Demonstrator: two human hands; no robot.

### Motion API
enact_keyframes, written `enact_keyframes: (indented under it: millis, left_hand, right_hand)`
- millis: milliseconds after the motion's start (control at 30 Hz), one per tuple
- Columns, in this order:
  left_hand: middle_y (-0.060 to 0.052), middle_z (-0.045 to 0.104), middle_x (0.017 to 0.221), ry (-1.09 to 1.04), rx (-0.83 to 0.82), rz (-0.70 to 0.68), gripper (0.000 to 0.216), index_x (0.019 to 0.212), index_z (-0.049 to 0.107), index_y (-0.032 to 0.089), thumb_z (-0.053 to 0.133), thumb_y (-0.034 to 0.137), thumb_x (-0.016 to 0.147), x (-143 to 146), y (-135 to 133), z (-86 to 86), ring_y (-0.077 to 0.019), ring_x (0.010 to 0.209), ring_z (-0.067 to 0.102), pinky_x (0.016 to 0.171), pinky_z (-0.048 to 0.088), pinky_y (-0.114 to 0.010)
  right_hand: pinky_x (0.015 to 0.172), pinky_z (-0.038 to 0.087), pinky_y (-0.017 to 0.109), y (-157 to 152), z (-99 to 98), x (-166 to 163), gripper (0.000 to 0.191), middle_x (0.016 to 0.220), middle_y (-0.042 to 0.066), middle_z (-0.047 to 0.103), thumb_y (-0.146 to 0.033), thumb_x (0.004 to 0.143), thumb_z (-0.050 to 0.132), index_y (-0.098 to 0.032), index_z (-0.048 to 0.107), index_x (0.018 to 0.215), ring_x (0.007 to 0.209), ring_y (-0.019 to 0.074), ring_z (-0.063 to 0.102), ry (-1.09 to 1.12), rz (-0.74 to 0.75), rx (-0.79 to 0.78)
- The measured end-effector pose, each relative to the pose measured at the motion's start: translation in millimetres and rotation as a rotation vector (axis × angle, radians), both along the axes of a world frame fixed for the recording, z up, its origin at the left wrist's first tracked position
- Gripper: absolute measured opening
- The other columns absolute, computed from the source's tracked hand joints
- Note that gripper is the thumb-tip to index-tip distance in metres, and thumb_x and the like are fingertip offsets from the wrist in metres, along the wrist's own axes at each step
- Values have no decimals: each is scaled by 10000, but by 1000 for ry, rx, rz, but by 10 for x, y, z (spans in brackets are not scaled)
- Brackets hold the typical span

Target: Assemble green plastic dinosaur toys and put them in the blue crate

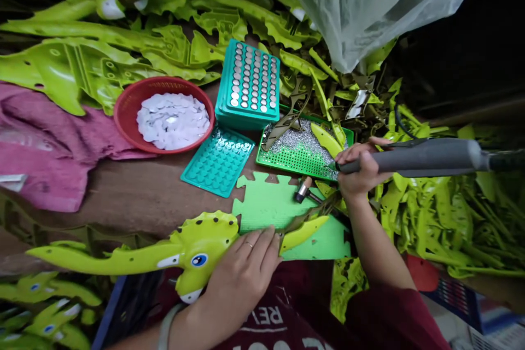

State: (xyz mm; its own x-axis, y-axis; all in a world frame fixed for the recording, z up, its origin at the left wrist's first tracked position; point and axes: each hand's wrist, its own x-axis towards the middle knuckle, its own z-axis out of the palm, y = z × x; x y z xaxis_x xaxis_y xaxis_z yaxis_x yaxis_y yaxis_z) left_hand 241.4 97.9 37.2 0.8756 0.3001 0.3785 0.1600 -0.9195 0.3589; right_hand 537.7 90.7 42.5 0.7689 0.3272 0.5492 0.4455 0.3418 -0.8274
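My left hand [244, 270] lies on a lime-green toy dinosaur [180, 251] with a blue eye, fingers flat and together, pressing it against a green foam mat [266, 205]. My right hand [361, 167] is wrapped round the front of a grey electric screwdriver [426, 157]. The driver's tip points left over a green tray of small silver screws [297, 156]. A thin green plastic strip [305, 229] lies on the mat just right of my left fingers.
A red bowl of white discs [164, 115], a stack of teal trays with button cells [250, 85] and one loose teal tray [217, 161] stand behind. A small hammer [303, 190], a pink cloth [45, 150], heaps of green shells [451, 224] and a clear bag [369, 5] surround the spot.
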Motion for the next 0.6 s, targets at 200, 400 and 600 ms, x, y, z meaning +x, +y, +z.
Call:
enact_keyframes:
  millis: [200,400,600]
  left_hand:
    - [-112,756,1172,-9,1,0,218,1151,696,80,561,141,992,1,1,-14,-225,980,703,840,538,-364]
    - [-158,708,1299,155,211,22,437,1268,670,5,446,11,892,-53,-163,145,-234,941,681,716,557,-352]
    - [-262,527,1486,326,306,33,529,1430,555,24,518,75,905,-131,-483,93,-109,531,544,439,443,-283]
  right_hand:
    - [398,422,287,-45,-33,-52,235,521,-104,482,-395,777,698,-302,563,945,395,132,435,52,-14,-41]
    - [426,426,281,12,104,-67,247,533,-106,471,-357,782,673,-280,542,977,402,124,444,32,-54,-31]
    - [488,506,326,-495,675,-1118,214,587,-65,520,-377,895,593,-323,623,1100,473,152,505,42,205,-99]
